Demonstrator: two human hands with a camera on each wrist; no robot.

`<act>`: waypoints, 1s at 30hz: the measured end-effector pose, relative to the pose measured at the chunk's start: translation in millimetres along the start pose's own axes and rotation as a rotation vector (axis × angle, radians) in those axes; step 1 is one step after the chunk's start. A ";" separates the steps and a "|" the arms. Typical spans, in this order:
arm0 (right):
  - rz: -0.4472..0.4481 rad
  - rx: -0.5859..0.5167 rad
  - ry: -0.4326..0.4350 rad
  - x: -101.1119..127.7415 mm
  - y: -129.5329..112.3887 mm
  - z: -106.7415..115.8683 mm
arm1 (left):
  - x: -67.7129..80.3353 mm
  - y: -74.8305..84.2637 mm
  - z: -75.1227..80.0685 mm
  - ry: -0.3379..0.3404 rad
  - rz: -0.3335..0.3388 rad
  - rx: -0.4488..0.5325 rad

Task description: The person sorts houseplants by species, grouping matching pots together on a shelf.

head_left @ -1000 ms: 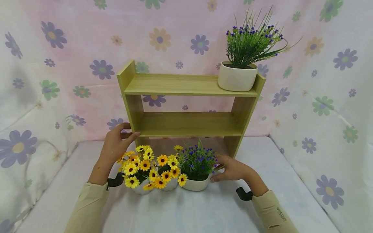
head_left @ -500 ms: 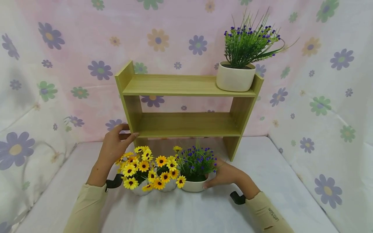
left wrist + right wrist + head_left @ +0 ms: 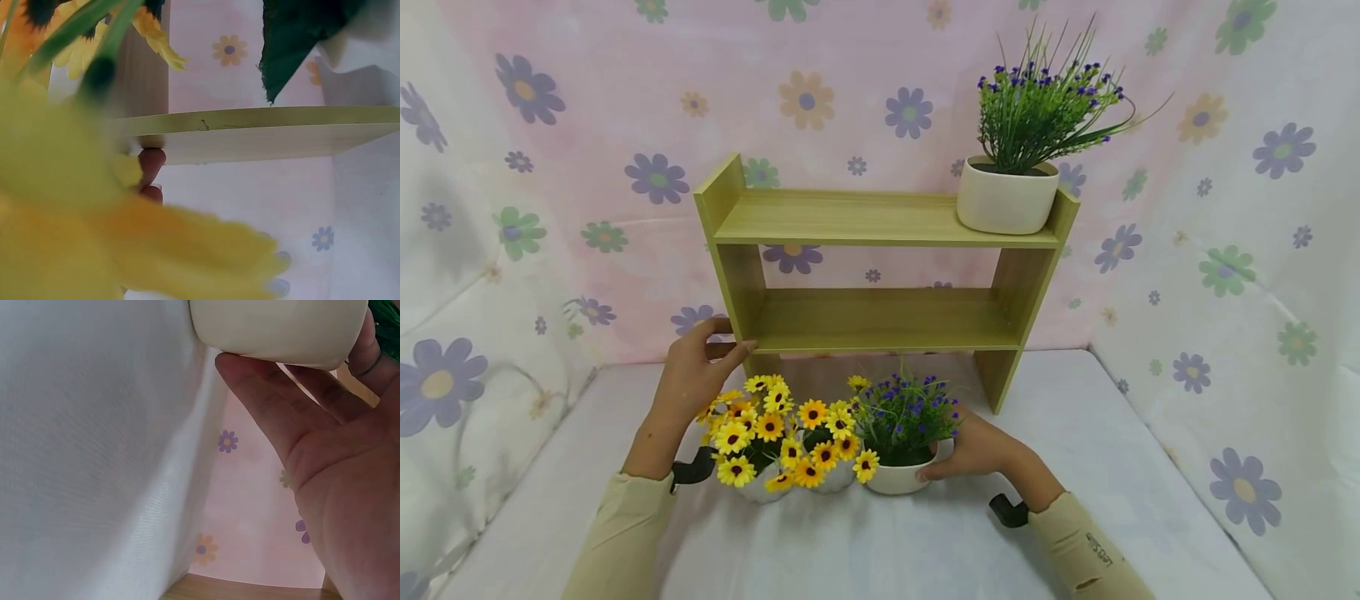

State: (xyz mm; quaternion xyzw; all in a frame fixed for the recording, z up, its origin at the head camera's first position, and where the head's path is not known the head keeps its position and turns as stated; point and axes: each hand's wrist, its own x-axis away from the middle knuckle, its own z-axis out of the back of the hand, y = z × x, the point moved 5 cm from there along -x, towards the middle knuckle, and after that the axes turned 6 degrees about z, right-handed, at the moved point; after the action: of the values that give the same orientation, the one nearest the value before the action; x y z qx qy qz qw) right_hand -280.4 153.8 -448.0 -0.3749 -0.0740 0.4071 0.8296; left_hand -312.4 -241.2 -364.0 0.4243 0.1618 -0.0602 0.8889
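White pot of purple flowers point(image 3: 904, 477) at lower centre of the head view, on the cloth-covered table point(image 3: 1135, 467), just left of the right hand point(image 3: 977, 450), upright. Right hand cupped round its side, thumb at the rim; left hand point(image 3: 688, 375) farther off, gripping the wooden shelf point(image 3: 880, 321) corner. Compared with a second ago: right hand closed in from beside the pot.
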 end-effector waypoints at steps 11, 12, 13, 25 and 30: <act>0.084 0.049 0.141 0.8 -6.9 21.0 | 0.1 1.5 1.1 -0.007 0.006 0.005; 0.099 0.047 0.155 0.8 -8.2 23.6 | 0.0 1.3 1.0 -0.008 0.008 0.005; 0.102 0.039 0.167 1.1 -9.9 26.1 | 0.0 1.1 0.7 -0.010 0.009 0.004; 0.144 0.174 0.271 0.5 -33.6 52.7 | -0.2 0.2 -1.4 0.002 -0.002 0.004; 0.175 0.171 0.309 -2.1 -46.3 61.2 | -0.9 -0.3 -0.9 0.008 0.001 -0.008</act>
State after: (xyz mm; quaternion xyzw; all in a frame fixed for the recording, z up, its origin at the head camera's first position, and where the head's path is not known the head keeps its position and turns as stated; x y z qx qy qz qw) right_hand -279.3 168.8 -372.7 -0.3660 0.1221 0.4200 0.8215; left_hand -313.5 -240.7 -364.5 0.4211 0.1655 -0.0571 0.8899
